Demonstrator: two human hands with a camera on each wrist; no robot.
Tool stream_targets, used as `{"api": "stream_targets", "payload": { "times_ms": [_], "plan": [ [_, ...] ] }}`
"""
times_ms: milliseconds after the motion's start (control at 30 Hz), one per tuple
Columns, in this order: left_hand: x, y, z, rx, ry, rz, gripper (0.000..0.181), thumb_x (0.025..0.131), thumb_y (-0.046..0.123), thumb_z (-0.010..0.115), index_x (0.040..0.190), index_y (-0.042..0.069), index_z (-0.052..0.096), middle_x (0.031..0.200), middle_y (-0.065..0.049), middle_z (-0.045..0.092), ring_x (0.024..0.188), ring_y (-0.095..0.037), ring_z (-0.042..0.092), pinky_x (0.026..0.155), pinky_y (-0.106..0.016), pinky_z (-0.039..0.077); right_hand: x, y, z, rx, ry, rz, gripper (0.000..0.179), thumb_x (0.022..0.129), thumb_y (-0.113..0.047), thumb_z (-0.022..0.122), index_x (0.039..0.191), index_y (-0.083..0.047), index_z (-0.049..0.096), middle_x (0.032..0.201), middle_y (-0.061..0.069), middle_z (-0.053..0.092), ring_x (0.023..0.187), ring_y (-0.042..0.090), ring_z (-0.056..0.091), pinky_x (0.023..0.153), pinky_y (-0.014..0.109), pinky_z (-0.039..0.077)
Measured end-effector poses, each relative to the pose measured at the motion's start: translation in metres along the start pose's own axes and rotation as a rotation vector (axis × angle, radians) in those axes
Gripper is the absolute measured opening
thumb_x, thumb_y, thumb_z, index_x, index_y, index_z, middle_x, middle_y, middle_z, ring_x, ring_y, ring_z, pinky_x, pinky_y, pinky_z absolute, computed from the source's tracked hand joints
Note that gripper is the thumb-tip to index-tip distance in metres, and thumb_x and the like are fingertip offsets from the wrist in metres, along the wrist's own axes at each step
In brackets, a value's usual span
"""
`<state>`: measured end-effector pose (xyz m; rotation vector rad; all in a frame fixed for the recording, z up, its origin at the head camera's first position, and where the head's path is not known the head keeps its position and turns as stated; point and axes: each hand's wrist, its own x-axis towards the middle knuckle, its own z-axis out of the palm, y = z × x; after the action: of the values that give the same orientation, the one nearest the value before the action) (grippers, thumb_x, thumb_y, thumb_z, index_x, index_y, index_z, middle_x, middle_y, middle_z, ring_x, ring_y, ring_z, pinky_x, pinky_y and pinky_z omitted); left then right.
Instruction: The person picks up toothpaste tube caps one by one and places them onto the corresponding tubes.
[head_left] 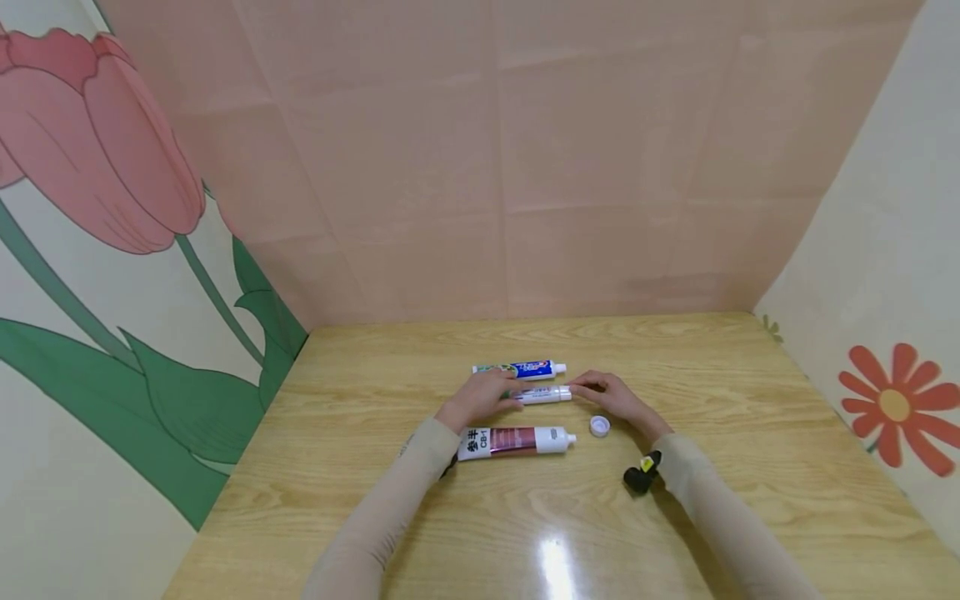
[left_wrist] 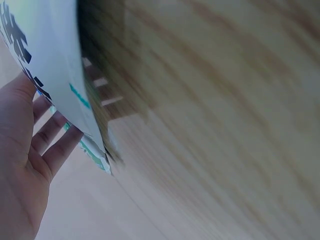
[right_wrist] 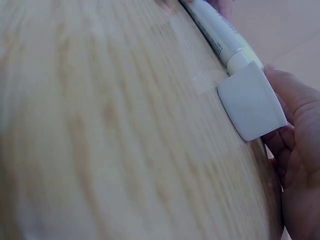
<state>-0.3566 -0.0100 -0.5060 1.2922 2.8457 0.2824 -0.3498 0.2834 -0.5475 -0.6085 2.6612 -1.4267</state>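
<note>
Right hand in pinch on white tube, fingertips partly behind loose cap in wrist view

The 2 sleeves are beige, the wrist gear black-and-yellow.

Indoors, flowery walls stand round a wooden table: big tulip past its left edge, red flower past its right, pink sheet behind. Home or school, I can't tell.
</note>
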Motion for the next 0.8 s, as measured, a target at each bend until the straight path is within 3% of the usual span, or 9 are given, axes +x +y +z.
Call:
{"api": "stream_targets", "payload": {
  "times_ms": [300, 467, 667, 800],
  "plan": [
    [-0.002, 0.001, 0.001, -0.012, 0.018, 0.013, 0.045, 0.089, 0.043, 0.056, 0.132, 0.03, 0.051, 0.127, 0.007, 0.058, 0.114, -0.011, 0.053, 0.102, -0.033, 0.041, -0.008, -0.025, -0.003, 0.045, -0.012, 0.009, 0.031, 0.092, -0.024, 0.059, 0.115, -0.005, 0.064, 0.111, 0.01, 0.064, 0.1, 0.017, 0.056, 0.083, 0.027, 0.046],
    [-0.004, 0.002, 0.0, -0.003, 0.017, 0.011, 0.045, 0.089, 0.041, 0.056, 0.132, 0.03, 0.05, 0.128, 0.005, 0.057, 0.116, -0.014, 0.052, 0.102, -0.035, 0.041, -0.012, -0.035, -0.004, 0.067, -0.025, -0.009, 0.034, 0.092, -0.018, 0.059, 0.119, 0.001, 0.059, 0.113, 0.015, 0.063, 0.096, 0.013, 0.056, 0.079, 0.02, 0.047],
    [-0.003, 0.002, -0.001, 0.008, 0.026, 0.02, 0.045, 0.089, 0.042, 0.056, 0.132, 0.031, 0.05, 0.127, 0.005, 0.057, 0.114, -0.013, 0.053, 0.1, -0.034, 0.042, -0.01, -0.029, -0.005, 0.125, -0.037, -0.095, 0.034, 0.088, -0.007, 0.062, 0.118, 0.008, 0.057, 0.107, 0.023, 0.062, 0.088, 0.019, 0.056, 0.071, 0.021, 0.048],
    [-0.003, 0.002, -0.002, 0.009, 0.027, 0.022, 0.045, 0.089, 0.042, 0.056, 0.133, 0.03, 0.05, 0.128, 0.004, 0.057, 0.115, -0.014, 0.053, 0.1, -0.034, 0.042, -0.006, -0.017, -0.004, 0.195, -0.042, -0.137, 0.033, 0.085, -0.004, 0.064, 0.115, 0.009, 0.058, 0.101, 0.024, 0.061, 0.082, 0.016, 0.055, 0.067, 0.021, 0.047]
  ]
}}
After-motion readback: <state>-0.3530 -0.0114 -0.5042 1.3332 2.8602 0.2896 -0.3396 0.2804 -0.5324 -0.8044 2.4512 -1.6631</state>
